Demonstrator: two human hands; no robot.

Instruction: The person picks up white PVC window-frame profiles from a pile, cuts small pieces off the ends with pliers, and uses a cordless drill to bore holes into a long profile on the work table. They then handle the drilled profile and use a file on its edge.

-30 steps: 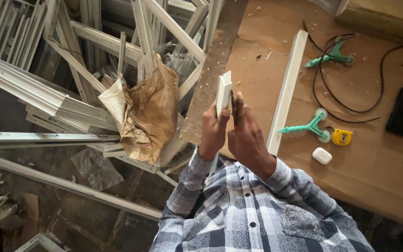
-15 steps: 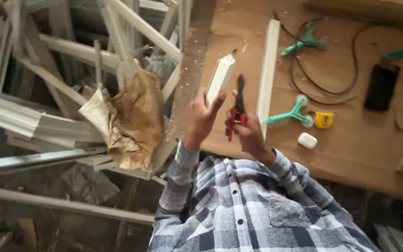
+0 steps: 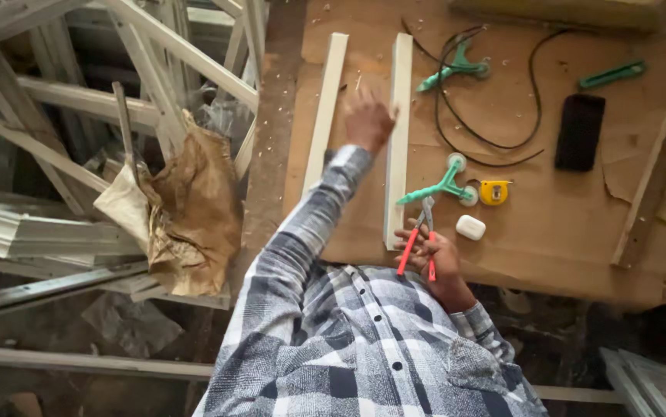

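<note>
Pliers (image 3: 416, 249) with red handles sit gripped in the right hand (image 3: 435, 255) at the near edge of the desk (image 3: 549, 239), jaws toward a green clamp (image 3: 442, 188). The left hand (image 3: 368, 122) reaches out, fingers loosely spread and holding nothing, touching the right one of two pale strips (image 3: 399, 131) lying side by side. The strips look freshly laid; steadying that strip seems to be the step in hand.
</note>
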